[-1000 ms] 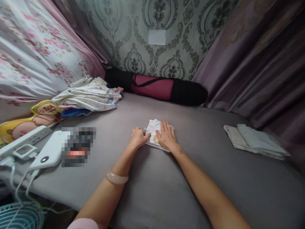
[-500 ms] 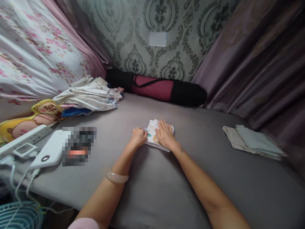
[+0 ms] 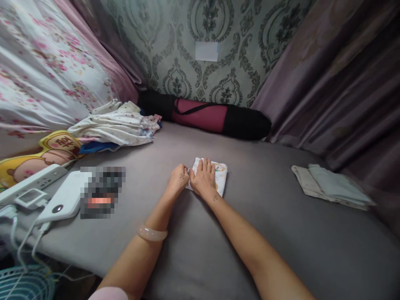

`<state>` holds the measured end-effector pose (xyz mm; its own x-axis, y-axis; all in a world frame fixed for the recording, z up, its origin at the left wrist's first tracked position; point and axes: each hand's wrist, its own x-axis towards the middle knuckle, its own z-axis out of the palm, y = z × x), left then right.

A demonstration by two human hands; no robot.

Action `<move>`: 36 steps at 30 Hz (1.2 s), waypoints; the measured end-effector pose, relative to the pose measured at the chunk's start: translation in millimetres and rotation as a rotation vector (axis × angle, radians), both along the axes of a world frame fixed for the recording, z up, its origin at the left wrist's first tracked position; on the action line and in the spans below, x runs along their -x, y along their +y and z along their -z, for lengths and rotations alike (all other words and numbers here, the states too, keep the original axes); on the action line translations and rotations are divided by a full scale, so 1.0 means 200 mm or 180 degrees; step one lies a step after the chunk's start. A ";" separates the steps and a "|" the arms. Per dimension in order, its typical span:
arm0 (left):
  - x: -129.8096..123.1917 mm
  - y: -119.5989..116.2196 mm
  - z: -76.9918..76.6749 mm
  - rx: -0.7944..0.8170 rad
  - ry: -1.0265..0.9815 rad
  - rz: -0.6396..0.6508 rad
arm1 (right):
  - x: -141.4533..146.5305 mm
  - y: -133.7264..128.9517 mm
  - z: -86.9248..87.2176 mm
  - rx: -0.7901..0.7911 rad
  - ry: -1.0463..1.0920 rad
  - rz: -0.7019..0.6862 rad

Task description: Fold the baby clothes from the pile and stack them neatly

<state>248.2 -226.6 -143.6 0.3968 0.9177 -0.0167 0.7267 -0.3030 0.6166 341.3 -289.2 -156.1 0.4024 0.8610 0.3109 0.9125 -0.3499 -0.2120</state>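
A small folded white cloth (image 3: 221, 177) with a coloured print lies on the grey bed sheet in front of me. My right hand (image 3: 203, 177) rests flat on top of it, fingers stretched forward, covering its left and middle part. At the cloth's left edge my left hand (image 3: 179, 179) is closed, its fingers curled and pinching that edge. The fingertips of the left hand are partly hidden. A pale bangle (image 3: 152, 233) sits on my left forearm.
Two folded cloths (image 3: 336, 187) lie on the right. A heap of loose clothes (image 3: 117, 125) is at the back left. Near left are a power strip (image 3: 40, 179), a white power bank (image 3: 64, 200) with cables and a blurred-out object. A black and red bag (image 3: 203, 116) lies along the wall.
My right hand has slid left across the cloth, uncovering its right side. My left hand has shifted slightly left, still closed at the cloth's left edge.
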 end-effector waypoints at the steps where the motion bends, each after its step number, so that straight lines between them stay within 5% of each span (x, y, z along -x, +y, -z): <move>1: 0.00 0.00 0.01 -0.0008 -0.0052 0.0002 | 0.00 0.00 0.00 -0.0003 0.0009 -0.0051; 18: 0.01 0.02 -0.07 0.0091 0.0236 0.0047 | 0.20 -0.34 -0.09 0.0500 0.0642 -0.2050; 26: -0.08 0.01 -0.12 0.0032 0.1040 0.0429 | 0.05 -0.66 -0.24 0.1257 0.1747 -0.3046; 31: -0.15 0.01 -0.11 0.0033 0.1240 0.0453 | -0.21 -0.79 -0.29 0.1321 0.2960 -0.2900; 36: -0.17 -0.01 -0.11 0.0190 0.1032 0.0311 | -0.49 -0.84 -0.23 0.0549 0.4581 -0.1764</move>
<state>282.0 -229.5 -121.3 0.4482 0.8692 -0.2088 0.8570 -0.3513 0.3771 440.2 -457.9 -109.8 -0.1059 0.9814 -0.1599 0.0003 -0.1607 -0.9870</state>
